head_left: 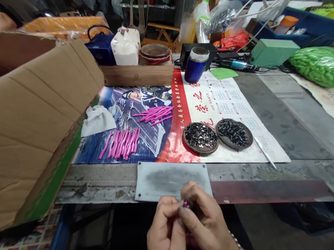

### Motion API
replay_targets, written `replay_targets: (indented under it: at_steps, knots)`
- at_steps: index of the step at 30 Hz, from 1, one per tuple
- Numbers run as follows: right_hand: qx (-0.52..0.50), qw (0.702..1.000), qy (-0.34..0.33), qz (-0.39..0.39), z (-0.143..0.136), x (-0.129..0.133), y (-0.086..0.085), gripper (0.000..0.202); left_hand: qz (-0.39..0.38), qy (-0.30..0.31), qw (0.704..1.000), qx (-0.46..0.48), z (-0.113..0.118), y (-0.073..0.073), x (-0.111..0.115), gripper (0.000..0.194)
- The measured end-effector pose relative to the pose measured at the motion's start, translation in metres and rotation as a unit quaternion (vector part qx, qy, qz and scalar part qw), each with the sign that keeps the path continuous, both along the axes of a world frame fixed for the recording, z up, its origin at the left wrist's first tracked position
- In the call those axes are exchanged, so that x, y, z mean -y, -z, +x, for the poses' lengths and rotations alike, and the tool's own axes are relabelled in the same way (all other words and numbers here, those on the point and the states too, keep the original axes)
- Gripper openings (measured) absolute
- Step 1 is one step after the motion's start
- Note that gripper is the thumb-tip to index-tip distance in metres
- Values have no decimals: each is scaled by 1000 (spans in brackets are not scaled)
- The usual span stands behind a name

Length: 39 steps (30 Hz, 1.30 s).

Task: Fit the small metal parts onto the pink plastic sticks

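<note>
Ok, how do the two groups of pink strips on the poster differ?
The nearer group runs roughly front to back in a loose row; the farther group lies crosswise, more bunched. The nearer group sits farther left than the farther group.

Both consist of slender pink strips lying on the blue part of the poster.

red-white-blue glossy paper calendar [176, 134]: red 之, 荣; date grids too small | off-white paper sheet [333, 101]: looks like "04"
</note>
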State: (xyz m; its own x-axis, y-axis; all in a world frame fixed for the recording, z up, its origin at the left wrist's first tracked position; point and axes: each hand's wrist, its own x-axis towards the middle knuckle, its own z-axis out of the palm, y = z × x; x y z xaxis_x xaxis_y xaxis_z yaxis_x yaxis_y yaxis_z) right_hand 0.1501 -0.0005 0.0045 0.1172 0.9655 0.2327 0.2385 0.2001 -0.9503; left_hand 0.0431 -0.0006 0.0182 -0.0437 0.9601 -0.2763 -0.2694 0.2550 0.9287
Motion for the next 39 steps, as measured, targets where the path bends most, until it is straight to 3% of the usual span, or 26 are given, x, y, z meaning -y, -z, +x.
replay_targets:
  at_steps: [3,6,10,13,17,21,24,28,34,39]
  knots:
    - [62,997,26,45,-3,1,1,23,0,1,1000,-10,2,0,0,27]
    - [124,988,54,79,-4,-2,4,37,0,10,1000,-12,4,1,0,28]
    - [21,998,-16,-54,-2,-7,4,54,2,21,1000,-13,2,4,-1,27]
    - [3,996,-61,-60,1,-9,2,57,15,23,999,-17,0,6,-1,24]
    - [15,997,-58,-40,1,-5,-1,42,12,16,1000,-10,-3,7,-2,24]
    - [-91,992,-52,-75,1,-1,0,17,1,0,1000,2,-5,8,-1,24]
    - [-70,993,-54,-81,2,0,4,23,-8,-4,1000,12,-4,7,0,24]
    - [26,999,-43,-12,1,0,7,42,15,-2,1000,-4,-4,8,1,23]
    - [5,1000,-16,-11,-2,0,0,7,88,62,994,-23,-16,21,-1,14]
    - [75,996,24,40,-4,3,-4,11,96,53,994,-22,-18,28,-2,13]
